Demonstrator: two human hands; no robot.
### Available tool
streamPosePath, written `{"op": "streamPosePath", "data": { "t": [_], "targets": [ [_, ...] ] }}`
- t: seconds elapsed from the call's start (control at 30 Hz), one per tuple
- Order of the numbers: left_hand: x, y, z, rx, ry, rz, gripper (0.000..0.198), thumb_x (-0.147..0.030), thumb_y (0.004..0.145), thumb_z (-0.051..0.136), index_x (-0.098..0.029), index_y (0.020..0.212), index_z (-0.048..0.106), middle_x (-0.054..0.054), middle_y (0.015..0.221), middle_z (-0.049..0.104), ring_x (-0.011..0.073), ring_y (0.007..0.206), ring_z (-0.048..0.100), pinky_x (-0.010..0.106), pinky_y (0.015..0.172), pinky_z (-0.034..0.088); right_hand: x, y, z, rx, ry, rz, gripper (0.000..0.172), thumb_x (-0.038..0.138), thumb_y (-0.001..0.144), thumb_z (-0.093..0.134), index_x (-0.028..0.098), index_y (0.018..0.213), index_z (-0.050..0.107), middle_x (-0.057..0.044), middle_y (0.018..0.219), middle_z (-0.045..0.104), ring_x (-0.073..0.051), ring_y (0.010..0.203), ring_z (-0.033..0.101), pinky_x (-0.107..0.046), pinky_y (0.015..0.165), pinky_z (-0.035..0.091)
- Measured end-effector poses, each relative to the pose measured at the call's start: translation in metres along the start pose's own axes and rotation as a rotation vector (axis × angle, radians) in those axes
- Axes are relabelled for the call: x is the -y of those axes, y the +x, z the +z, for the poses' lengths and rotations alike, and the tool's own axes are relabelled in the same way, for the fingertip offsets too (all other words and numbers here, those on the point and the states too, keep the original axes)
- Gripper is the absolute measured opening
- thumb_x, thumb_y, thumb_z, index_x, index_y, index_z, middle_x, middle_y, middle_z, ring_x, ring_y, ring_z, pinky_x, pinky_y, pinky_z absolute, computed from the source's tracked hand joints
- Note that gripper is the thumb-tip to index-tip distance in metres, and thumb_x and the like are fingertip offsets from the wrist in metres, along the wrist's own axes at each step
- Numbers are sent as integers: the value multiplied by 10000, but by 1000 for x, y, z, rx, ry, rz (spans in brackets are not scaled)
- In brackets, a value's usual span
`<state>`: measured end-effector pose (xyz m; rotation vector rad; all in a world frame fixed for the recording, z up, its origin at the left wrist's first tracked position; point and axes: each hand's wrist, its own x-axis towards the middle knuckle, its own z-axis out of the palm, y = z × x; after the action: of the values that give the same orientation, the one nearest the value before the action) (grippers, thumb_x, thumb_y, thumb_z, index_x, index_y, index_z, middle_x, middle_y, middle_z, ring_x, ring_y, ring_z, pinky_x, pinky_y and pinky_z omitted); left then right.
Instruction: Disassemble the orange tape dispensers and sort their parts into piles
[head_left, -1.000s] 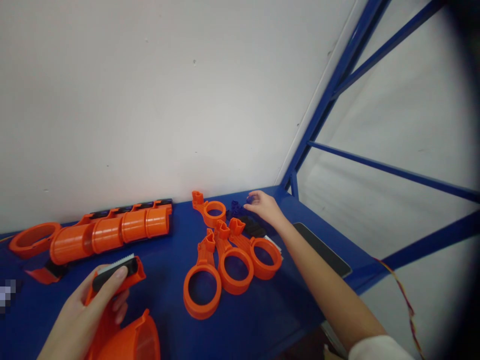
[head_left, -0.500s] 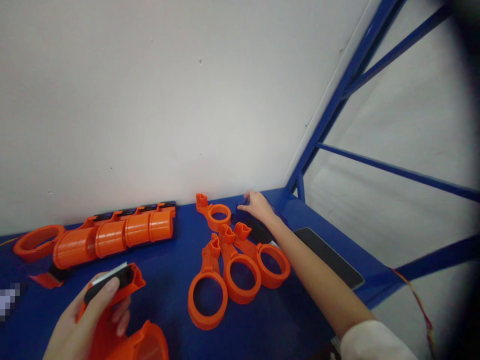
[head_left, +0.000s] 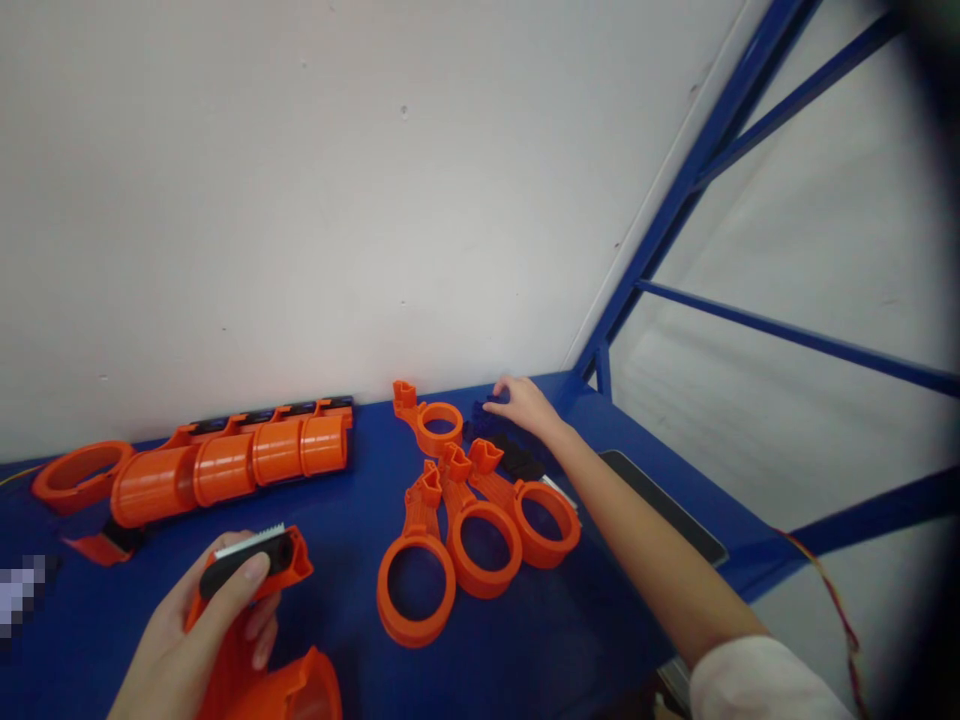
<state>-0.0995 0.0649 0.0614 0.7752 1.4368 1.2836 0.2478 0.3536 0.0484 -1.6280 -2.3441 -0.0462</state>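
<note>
My left hand (head_left: 199, 640) is closed round an orange plastic part (head_left: 255, 565) with a black insert and a toothed white strip, low at the left. An orange cup-shaped piece (head_left: 296, 690) sits just under it. My right hand (head_left: 525, 405) reaches to the back of the blue table (head_left: 352, 530), fingers curled on small dark blue parts (head_left: 484, 420) by the wall. Beside that arm lie three orange ring-headed pieces (head_left: 469, 535) and a fourth ring piece (head_left: 431, 420).
A row of joined orange cylinders (head_left: 225, 465) with a black strip lies at the back left, an orange ring (head_left: 71, 475) at its end. A dark flat tablet (head_left: 667, 505) lies near the right edge. A blue metal frame (head_left: 675, 190) rises at the right; a white wall stands behind.
The view shifted slightly. My right hand stayed at the dark blue parts, fingers working on them. My left hand kept hold of the orange part.
</note>
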Motion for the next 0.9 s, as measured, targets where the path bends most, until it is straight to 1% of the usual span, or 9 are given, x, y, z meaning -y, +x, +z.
{"op": "streamPosePath", "data": {
  "t": [0.17,0.27,0.43,0.6,0.7,0.8,0.9],
  "targets": [
    [-4,-3,6,-12,26,12,342,-528,694,701,-232,728,533,-68,461,497,139,405,479,245,428,403,1,-10,-15,-54,-23,-27,317,331,922,561,169,1194,552,-83,1196,578,-209,1001,601,-418,837,519],
    [-7,-7,12,-20,16,30,338,-531,710,685,-235,756,529,-72,466,495,136,410,470,241,426,393,1,-15,-21,-44,-50,-78,315,331,922,560,170,1193,554,-84,1201,576,-211,1009,599,-422,844,516],
    [-8,-12,16,-28,33,52,338,-528,725,676,-230,772,522,-78,480,484,124,424,463,230,439,396,5,-14,-17,16,-97,-149,311,331,923,559,173,1191,556,-84,1203,575,-209,1007,599,-419,844,516],
    [-7,-12,19,-32,1,54,332,-520,743,664,-223,789,524,-78,479,488,116,424,452,221,431,386,9,-8,-9,33,-113,-147,302,330,927,552,179,1188,559,-84,1207,574,-205,1005,598,-415,845,516],
    [-10,-14,23,-47,-22,64,323,-495,733,685,-220,769,519,-79,491,486,109,428,449,213,421,383,12,-7,-10,35,-93,-143,302,330,927,552,178,1188,559,-85,1206,575,-204,1003,599,-413,843,517],
    [-13,-17,27,-64,-32,91,314,-471,740,686,-216,726,504,-80,498,478,97,423,436,203,408,370,18,-11,-21,9,-44,-145,300,337,926,553,179,1181,562,-83,1206,574,-203,1004,599,-415,846,514],
    [-14,-17,31,-53,-35,108,305,-448,766,669,-211,701,489,-83,489,469,86,409,430,199,405,361,31,-23,-42,-48,38,-156,207,269,915,559,155,1080,609,-76,1124,620,-214,1027,584,-431,906,468]
  ]
}}
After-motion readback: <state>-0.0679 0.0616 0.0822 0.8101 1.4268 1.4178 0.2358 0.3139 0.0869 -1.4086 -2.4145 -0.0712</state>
